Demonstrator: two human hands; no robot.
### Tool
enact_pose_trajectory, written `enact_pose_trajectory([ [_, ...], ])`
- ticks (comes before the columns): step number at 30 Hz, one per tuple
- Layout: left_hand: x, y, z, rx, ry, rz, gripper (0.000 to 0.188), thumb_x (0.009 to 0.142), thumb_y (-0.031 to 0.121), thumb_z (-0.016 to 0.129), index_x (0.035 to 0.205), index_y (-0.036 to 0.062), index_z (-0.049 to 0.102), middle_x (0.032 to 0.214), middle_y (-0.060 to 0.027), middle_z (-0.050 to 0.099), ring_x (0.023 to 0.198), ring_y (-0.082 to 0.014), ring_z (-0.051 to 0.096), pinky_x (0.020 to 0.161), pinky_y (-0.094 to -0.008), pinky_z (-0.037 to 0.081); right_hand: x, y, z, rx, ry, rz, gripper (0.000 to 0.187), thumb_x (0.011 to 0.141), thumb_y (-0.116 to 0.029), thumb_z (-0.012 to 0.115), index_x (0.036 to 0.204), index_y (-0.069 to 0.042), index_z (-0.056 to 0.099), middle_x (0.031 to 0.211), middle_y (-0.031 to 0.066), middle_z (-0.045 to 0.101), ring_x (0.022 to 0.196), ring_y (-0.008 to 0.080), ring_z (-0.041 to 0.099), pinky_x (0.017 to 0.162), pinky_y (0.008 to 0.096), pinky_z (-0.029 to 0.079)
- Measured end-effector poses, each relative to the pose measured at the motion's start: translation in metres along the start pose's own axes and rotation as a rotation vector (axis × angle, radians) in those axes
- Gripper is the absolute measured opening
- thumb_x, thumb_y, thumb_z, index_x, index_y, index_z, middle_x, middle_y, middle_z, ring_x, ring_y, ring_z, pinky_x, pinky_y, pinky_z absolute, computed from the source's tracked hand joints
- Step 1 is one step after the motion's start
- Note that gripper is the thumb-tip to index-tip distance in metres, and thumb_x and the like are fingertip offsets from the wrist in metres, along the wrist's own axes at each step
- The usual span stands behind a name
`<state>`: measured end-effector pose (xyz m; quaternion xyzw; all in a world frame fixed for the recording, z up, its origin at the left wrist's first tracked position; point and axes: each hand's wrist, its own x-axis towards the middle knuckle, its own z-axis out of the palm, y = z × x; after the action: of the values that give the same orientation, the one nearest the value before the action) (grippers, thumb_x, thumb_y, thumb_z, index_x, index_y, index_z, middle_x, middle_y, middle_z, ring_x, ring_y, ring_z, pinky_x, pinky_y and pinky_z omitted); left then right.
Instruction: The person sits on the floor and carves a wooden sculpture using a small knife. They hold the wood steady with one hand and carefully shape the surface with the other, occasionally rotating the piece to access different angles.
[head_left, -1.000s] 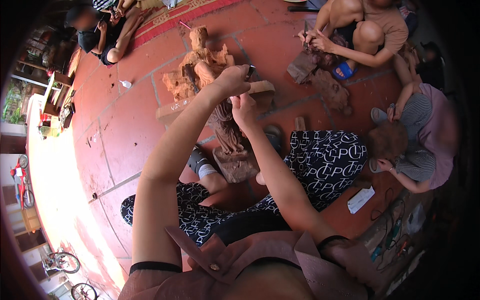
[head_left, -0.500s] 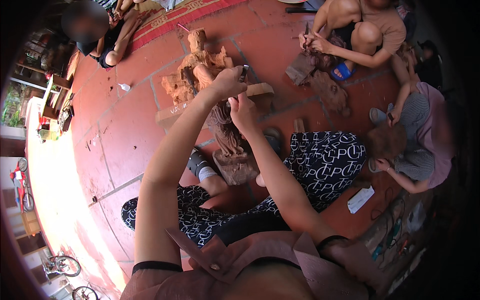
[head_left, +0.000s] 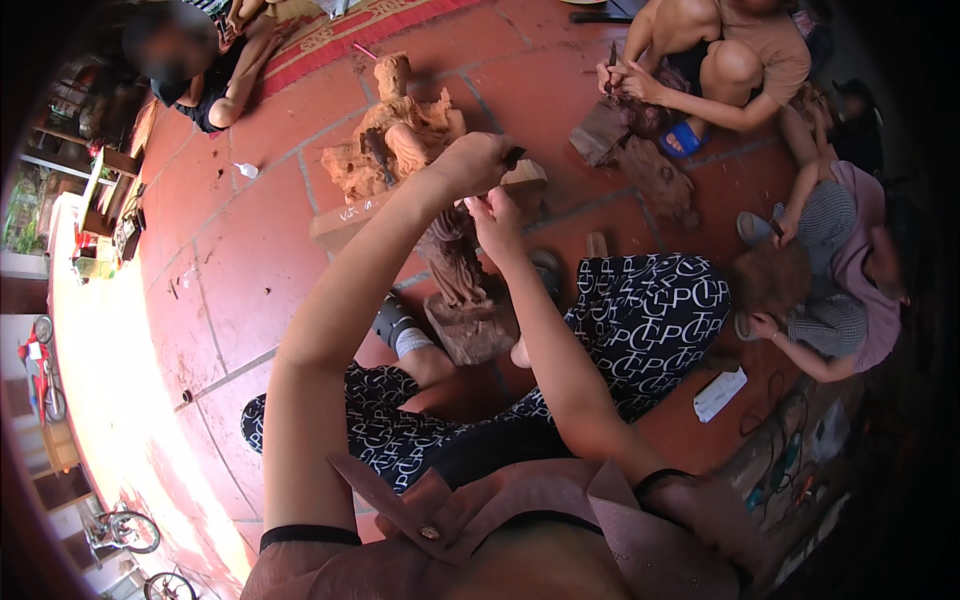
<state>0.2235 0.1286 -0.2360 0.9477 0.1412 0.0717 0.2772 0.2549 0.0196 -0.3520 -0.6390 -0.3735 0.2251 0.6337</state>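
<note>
A dark wooden statue [head_left: 463, 285] stands upright on its block base between my legs, which wear black-and-white patterned trousers. My left hand [head_left: 475, 160] is closed around a small dark carving tool at the statue's top. My right hand [head_left: 497, 218] sits just below it, fingers pinched against the statue's upper part, and I cannot tell whether it holds a tool. The statue's head is hidden behind my hands.
A larger pale wooden figure [head_left: 395, 130] stands on a plank behind my statue. A person at top right [head_left: 715, 60] carves a dark block; another at right [head_left: 840, 270] bends over a piece. Cables and tools [head_left: 790, 460] lie at lower right. A red mat [head_left: 350, 30] lies at the top.
Both hands stay at the statue's top, with only slight shifts of the left hand and tool. The people around keep working in place.
</note>
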Motion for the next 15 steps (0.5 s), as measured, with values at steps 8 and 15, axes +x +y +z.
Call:
enact_pose_trajectory([
  [8, 0.006, -0.001, 0.018, 0.104, -0.043, 0.032, 0.015, 0.078, 0.009, 0.056, 0.092, 0.0030, 0.059, 0.081, -0.0188, 0.064, 0.078, -0.0382, 0.061, 0.069, -0.0442, 0.047, -0.007, 0.003, 0.004, 0.170, 0.054, -0.010, 0.017, 0.088, -0.014, 0.059, 0.091, 0.002, 0.056, 0.083, 0.0084, 0.067, 0.072, 0.0136, 0.061, 0.068, 0.0293, 0.047],
  [15, 0.019, -0.011, 0.025, 0.110, -0.012, 0.032, 0.015, 0.078, 0.009, 0.054, 0.091, 0.0029, 0.059, 0.079, -0.0200, 0.062, 0.077, -0.0395, 0.060, 0.069, -0.0461, 0.047, 0.001, 0.009, -0.006, 0.145, -0.057, 0.029, 0.017, 0.090, -0.018, 0.057, 0.091, 0.000, 0.058, 0.082, 0.0060, 0.064, 0.073, 0.0118, 0.058, 0.067, 0.0275, 0.045],
])
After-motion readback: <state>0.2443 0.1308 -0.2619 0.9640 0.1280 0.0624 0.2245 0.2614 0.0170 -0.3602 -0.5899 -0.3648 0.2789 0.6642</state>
